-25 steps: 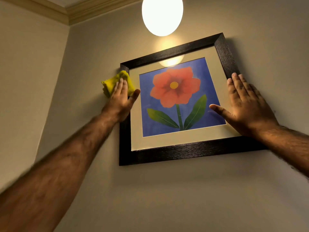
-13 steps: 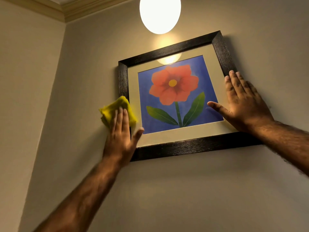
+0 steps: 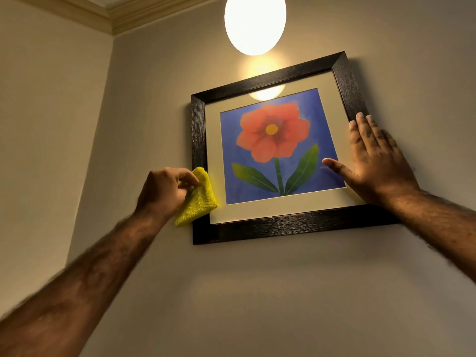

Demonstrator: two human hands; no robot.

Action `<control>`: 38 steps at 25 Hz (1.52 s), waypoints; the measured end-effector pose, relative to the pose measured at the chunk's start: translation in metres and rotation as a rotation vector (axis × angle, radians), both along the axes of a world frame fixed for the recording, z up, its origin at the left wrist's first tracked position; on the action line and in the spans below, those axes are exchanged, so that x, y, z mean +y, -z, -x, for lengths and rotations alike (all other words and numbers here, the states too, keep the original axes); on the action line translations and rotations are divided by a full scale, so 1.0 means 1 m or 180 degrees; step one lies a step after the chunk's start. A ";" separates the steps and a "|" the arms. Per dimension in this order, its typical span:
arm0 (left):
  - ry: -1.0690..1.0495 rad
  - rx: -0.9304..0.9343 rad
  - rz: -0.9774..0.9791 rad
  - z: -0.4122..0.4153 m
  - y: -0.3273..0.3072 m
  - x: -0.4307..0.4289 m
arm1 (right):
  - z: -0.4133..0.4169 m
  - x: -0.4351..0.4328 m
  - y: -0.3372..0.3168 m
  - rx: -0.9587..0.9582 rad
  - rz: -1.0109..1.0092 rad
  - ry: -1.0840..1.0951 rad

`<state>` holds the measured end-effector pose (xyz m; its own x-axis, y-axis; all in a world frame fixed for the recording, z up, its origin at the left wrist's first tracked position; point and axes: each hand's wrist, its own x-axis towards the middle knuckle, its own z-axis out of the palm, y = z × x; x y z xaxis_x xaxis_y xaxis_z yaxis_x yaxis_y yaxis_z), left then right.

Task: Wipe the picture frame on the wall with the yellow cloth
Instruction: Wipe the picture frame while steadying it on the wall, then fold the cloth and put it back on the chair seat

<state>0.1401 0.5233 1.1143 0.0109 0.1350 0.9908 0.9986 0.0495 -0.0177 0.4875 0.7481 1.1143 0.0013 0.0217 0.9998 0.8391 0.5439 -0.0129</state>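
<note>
A dark wooden picture frame point(image 3: 270, 229) hangs on the beige wall, holding a print of a red flower on blue. My left hand point(image 3: 164, 193) grips a folded yellow cloth point(image 3: 199, 200) and presses it on the lower part of the frame's left side. My right hand point(image 3: 373, 161) lies flat with fingers spread on the frame's right side, its thumb on the glass. The cloth hides a stretch of the left bar.
A bright round lamp point(image 3: 255, 23) glows above the frame and reflects in the glass. A room corner point(image 3: 103, 104) with cornice moulding point(image 3: 144, 15) lies to the left. Bare wall spreads below the frame.
My left hand slid the cloth down the frame's left bar from its top corner to its lower part, and its fingers curled around the cloth. The right hand stayed in place.
</note>
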 end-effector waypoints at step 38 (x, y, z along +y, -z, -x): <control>0.1476 -0.3100 0.0544 0.137 0.135 -0.174 | 0.362 -0.231 0.130 -0.0305 0.4141 -0.6003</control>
